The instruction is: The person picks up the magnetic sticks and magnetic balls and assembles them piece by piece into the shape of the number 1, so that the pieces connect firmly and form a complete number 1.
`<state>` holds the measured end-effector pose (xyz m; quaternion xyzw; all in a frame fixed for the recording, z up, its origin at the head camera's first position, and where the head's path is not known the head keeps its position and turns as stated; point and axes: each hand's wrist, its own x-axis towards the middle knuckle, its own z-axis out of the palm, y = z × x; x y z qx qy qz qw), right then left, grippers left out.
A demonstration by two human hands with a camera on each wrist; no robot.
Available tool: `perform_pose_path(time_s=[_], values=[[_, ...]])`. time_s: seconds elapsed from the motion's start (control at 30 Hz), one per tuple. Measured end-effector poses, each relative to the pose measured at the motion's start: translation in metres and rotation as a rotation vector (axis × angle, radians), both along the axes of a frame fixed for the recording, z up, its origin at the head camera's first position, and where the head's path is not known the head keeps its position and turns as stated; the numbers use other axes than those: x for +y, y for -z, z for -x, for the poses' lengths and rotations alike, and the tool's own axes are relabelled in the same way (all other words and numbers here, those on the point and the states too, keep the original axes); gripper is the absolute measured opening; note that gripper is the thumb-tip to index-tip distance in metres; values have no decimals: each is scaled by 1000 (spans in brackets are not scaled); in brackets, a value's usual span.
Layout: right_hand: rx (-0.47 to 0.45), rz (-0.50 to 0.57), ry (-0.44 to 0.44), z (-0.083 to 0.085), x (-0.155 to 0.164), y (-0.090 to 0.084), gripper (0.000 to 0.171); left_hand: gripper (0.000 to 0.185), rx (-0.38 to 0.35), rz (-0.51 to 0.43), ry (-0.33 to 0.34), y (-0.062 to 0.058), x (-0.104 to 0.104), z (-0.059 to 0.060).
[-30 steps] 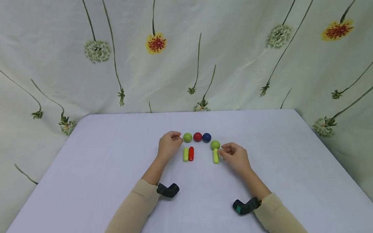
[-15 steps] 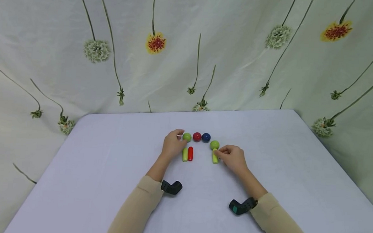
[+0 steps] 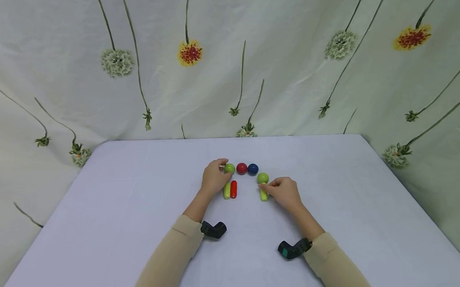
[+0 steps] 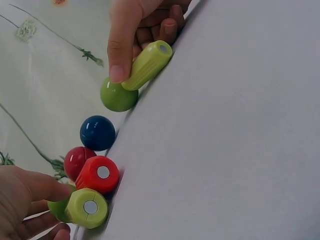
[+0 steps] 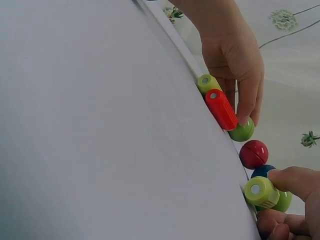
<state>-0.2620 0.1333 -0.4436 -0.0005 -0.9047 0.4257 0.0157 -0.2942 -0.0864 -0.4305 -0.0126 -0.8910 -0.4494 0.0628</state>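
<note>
My left hand (image 3: pixel 214 177) pinches a green ball (image 3: pixel 230 168) between thumb and fingers, at the left end of a short row of balls. Just below it lie a yellow-green magnetic rod (image 3: pixel 227 192) and a red magnetic rod (image 3: pixel 233 189), side by side. My right hand (image 3: pixel 284 193) pinches the upper part of a second yellow-green magnetic rod (image 4: pixel 150 62), its thumb lying over it. That rod's far end touches another green ball (image 4: pixel 117 96). Grey round insets show in the rod ends. In the right wrist view, the fingers partly cover the right green ball (image 5: pixel 284 201).
Between the hands sit a red ball (image 3: pixel 241 168) and a dark blue ball (image 3: pixel 253 169), close together. All lie on a table with a pale cloth (image 3: pixel 130 221). A flower-print curtain (image 3: pixel 217 94) hangs behind the table's far edge. Black straps with cameras are on both wrists.
The left hand has moved right, from beside the left green ball to around it. The right hand has moved left onto the yellow-green rod and now pinches it. Balls and rods keep their arrangement.
</note>
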Motion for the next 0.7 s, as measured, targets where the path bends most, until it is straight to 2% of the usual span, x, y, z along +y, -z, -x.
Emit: perform_pose_path(time_s=[0.4, 0.7], values=[[-6, 2, -4, 3, 0, 0, 31, 41, -2, 4, 2, 5, 0, 5], [-31, -6, 3, 2, 0, 0, 32, 38, -12, -25, -16, 6, -1, 1]])
